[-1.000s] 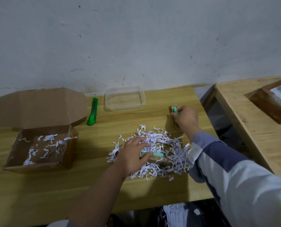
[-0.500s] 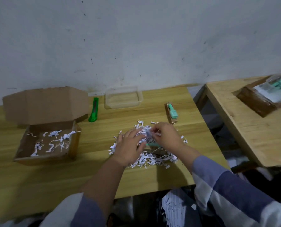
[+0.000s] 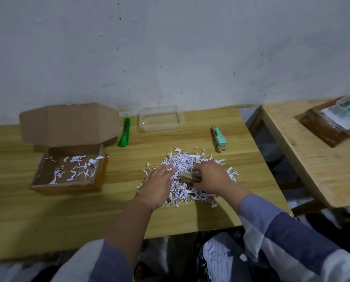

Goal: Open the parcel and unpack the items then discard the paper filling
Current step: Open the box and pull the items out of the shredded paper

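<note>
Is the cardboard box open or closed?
Open. The cardboard box has its lid standing up at the back, and you can see paper shreds scattered inside.

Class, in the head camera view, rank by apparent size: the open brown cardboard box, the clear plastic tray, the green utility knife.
1. Open brown cardboard box, largest.
2. Clear plastic tray.
3. Green utility knife, smallest.
The box lies slightly nearer the camera, but the order is clear.

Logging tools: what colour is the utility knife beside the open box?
Bright green utility knife, clearest in the head view.
</note>
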`<state>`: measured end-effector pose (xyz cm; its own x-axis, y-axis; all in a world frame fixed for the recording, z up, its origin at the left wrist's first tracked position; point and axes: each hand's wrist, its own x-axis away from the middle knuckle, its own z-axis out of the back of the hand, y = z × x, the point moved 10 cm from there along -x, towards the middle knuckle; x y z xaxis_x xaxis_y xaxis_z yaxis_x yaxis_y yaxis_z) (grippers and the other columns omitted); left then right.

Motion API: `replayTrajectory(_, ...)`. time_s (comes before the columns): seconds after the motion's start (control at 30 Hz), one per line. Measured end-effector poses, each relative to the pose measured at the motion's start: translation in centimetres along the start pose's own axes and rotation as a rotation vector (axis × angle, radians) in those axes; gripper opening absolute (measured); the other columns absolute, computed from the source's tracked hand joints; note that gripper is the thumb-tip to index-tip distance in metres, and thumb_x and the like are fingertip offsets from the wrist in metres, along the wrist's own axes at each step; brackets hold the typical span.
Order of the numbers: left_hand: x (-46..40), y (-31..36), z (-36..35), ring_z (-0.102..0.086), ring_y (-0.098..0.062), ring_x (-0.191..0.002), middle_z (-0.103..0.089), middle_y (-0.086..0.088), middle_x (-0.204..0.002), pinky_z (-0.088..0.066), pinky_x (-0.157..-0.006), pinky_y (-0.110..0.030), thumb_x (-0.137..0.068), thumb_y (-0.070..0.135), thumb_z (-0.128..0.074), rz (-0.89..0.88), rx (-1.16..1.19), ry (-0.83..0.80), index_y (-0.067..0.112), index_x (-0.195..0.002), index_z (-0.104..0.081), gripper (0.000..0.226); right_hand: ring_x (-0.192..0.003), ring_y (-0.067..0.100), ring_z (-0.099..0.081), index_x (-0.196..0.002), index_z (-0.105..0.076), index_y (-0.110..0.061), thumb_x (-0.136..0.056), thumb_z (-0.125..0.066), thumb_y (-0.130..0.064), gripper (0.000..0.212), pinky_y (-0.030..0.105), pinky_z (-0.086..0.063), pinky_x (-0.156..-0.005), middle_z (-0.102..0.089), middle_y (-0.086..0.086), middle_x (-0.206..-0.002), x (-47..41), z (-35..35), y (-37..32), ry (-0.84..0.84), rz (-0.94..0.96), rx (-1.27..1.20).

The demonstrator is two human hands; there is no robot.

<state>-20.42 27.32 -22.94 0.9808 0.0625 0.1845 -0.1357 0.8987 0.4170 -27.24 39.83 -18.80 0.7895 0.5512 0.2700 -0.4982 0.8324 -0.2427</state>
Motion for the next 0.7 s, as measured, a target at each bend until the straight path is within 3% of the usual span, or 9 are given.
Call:
replayTrajectory(0.07, 0.0, 0.4, 0.1, -0.016, -0.015, -0.146, -0.024, 0.011, -0.157, -0.015, -0.12, -0.036, -0.102, 0.023, -0.032, -0.009, 0.004, -0.004, 0.031, -0.147, -0.033, 0.045, -0.091, 0.024, -0.062, -0.104, -0.066, -0.019, -0.073, -0.071, -0.034, 0.035, 0.029, -0.048, -0.071, -0.067, 0.005, -0.102, -0.1, 1.0, 0.6, 0.029, -0.04, -0.123)
replayTrajectory(0.17, 0.0, 0.7, 0.1, -0.016, -0.014, -0.146, -0.026, 0.011, -0.156, -0.011, -0.12, -0.04, -0.101, 0.032, -0.035, 0.004, 0.018, -0.024, 0.033, -0.144, -0.037, 0.043, -0.081, 0.019, -0.061, -0.117, -0.062, -0.015, -0.076, -0.074, -0.031, 0.046, 0.025, -0.047, -0.062, -0.064, 0.003, -0.1, 0.0, 3.0, 1.2, 0.11, -0.1, -0.442)
replayTrajectory(0.3, -0.2, 1.7, 1.2, -0.007, -0.014, -0.148, -0.021, 0.012, -0.158, 0.005, -0.118, -0.052, -0.096, 0.054, -0.036, 0.046, 0.069, 0.021, 0.035, -0.143, -0.036, 0.051, -0.107, 0.022, -0.06, -0.12, -0.063, -0.013, -0.078, -0.073, -0.033, 0.048, 0.029, -0.046, -0.087, -0.062, 0.009, -0.117, -0.5, 5.0, 1.2, 0.225, -0.092, -0.563)
replayTrajectory(0.37, -0.6, 3.1, 2.2, -0.005, -0.014, -0.148, -0.018, 0.013, -0.158, 0.007, -0.116, -0.053, -0.089, 0.062, -0.042, 0.031, 0.103, 0.052, 0.032, -0.145, -0.032, 0.064, -0.11, 0.022, -0.057, -0.116, -0.065, -0.01, -0.076, -0.074, -0.034, 0.047, 0.027, -0.041, -0.089, -0.059, 0.009, -0.119, -0.7, 5.1, 1.2, 0.25, -0.1, -0.592)
replayTrajectory(0.47, -1.3, 4.6, 4.0, -0.035, -0.015, -0.136, -0.048, 0.008, -0.141, -0.013, -0.117, -0.049, -0.084, 0.057, -0.054, 0.046, 0.152, 0.157, 0.029, -0.132, -0.047, 0.056, -0.104, 0.019, -0.062, -0.105, -0.069, -0.013, -0.075, -0.075, -0.035, 0.038, 0.027, -0.045, -0.087, -0.068, 0.005, -0.11, -0.5, 5.1, 0.9, 0.284, -0.12, -0.717)
replayTrajectory(0.53, -1.3, 4.4, 4.9, -0.058, -0.015, -0.107, -0.066, 0.009, -0.112, -0.036, -0.103, -0.041, -0.084, 0.051, -0.059, 0.116, 0.23, 0.232, 0.029, -0.116, -0.056, 0.039, -0.092, 0.018, -0.067, -0.097, -0.07, -0.014, -0.074, -0.076, -0.034, 0.031, 0.032, -0.052, -0.083, -0.073, 0.003, -0.097, -0.4, 5.0, 0.8, 0.311, -0.149, -0.85)
replayTrajectory(0.63, -1.3, 4.2, 4.1, -0.067, -0.016, -0.086, -0.07, 0.006, -0.093, -0.054, -0.078, -0.036, -0.086, 0.04, -0.065, 0.167, 0.588, 0.178, 0.026, -0.114, -0.058, 0.032, -0.09, 0.019, -0.064, -0.103, -0.067, -0.011, -0.077, -0.075, -0.022, 0.029, 0.03, -0.052, -0.081, -0.069, 0.004, -0.094, -0.7, 4.7, 0.4, 0.247, -0.134, -1.026)
replayTrajectory(0.7, -1.3, 4.5, 3.8, -0.068, -0.015, -0.086, -0.069, 0.005, -0.091, -0.056, -0.076, -0.033, -0.088, 0.029, -0.065, 0.156, 0.748, 0.135, 0.021, -0.118, -0.058, 0.032, -0.103, 0.025, -0.064, -0.114, -0.062, -0.012, -0.082, -0.069, -0.008, 0.033, 0.034, -0.052, -0.089, -0.068, 0.012, -0.107, -0.8, 4.0, 0.2, 0.116, -0.112, -1.168)
